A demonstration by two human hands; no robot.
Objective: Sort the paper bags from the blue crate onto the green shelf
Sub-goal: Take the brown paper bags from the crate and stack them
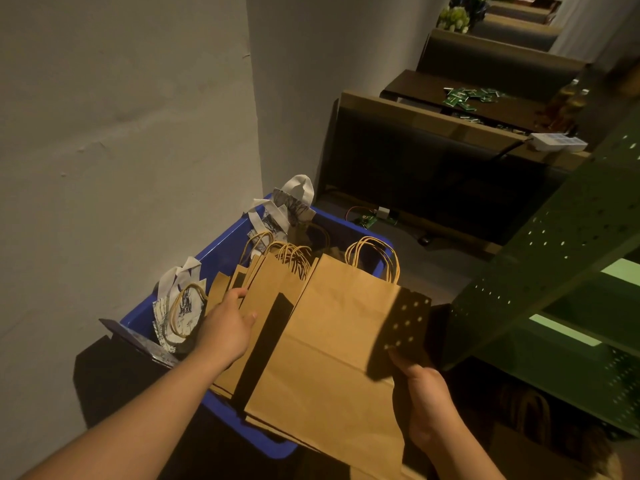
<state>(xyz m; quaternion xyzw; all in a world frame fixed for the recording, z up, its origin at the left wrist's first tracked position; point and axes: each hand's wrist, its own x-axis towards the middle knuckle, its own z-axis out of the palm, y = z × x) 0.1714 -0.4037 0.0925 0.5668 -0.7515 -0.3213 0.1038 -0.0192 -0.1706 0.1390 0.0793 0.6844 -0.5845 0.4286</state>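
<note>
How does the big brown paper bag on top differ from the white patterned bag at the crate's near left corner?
The big brown bag is plain kraft paper with twisted paper handles; the white patterned bag carries a dark print and flat white handles. The brown bag looks larger, lies flat over the blue crate, and is gripped by the right hand; the white bag sits crumpled inside, untouched. Both have carry handles.

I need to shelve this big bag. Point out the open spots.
Free: the lit green shelf boards between the perforated upright and the frame's right edge. Crowded: the blue crate, packed with brown paper bags and white patterned bags; another bag sits lowest.
</note>
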